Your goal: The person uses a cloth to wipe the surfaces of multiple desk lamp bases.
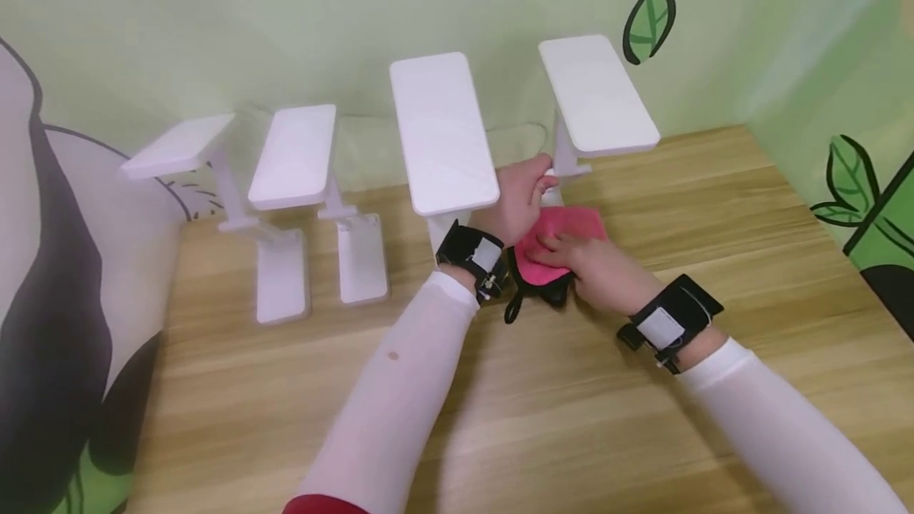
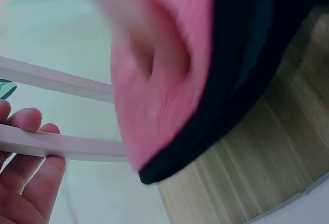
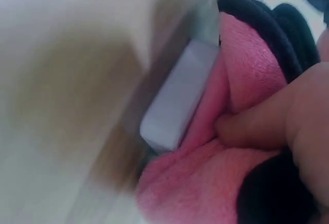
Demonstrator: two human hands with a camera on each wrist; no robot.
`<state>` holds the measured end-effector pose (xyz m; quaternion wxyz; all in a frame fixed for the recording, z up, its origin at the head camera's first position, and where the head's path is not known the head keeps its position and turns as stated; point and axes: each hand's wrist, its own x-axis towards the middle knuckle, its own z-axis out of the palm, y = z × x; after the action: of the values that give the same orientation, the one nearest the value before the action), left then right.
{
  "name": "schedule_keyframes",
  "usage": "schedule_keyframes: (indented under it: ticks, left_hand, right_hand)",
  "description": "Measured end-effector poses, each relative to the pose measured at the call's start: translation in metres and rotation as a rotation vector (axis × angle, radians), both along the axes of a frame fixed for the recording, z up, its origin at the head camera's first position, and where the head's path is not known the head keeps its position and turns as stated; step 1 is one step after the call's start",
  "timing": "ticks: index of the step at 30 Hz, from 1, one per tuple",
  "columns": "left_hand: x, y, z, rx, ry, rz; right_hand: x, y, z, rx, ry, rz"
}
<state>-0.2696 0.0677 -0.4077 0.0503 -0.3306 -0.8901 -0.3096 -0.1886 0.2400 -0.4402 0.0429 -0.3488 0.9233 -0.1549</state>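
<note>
My left hand [image 1: 510, 201] grips the stem of the rightmost white folding stand [image 1: 600, 93], just below its flat rectangular top. In the left wrist view, its fingers [image 2: 43, 183] wrap a slim white bar. My right hand [image 1: 607, 272] holds a fuzzy pink cloth [image 1: 564, 220] with black edging and a black loop against this stand's base. One end of the white base [image 3: 180, 98] pokes out beside the cloth in the right wrist view, where a digit pushes into a fold. The cloth hides the rest of the base.
Three similar white stands stand to the left: one [image 1: 443, 133] close by my left wrist, another [image 1: 296, 153] farther over, the last [image 1: 182, 145] at the far left. They share a wooden table [image 1: 543, 419] against a painted green wall [image 1: 214, 14]. A thin cable [image 1: 517, 127] runs behind.
</note>
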Motion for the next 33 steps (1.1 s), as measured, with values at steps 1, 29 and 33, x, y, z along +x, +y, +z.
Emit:
schedule_keyframes:
  ticks: [1,29,33]
  left_hand:
    - [0.000,0.000,0.000,0.005,0.012,-0.002]
    - [0.006,0.004,0.006,-0.011,0.046,0.029]
    - [0.004,0.007,0.006,0.002,0.035,0.010]
  right_hand:
    - [-0.005,0.000,0.000,-0.014,-0.005,0.002]
    - [-0.014,-0.005,0.000,-0.074,0.038,-0.038]
    - [-0.017,0.000,-0.003,-0.086,0.045,-0.090]
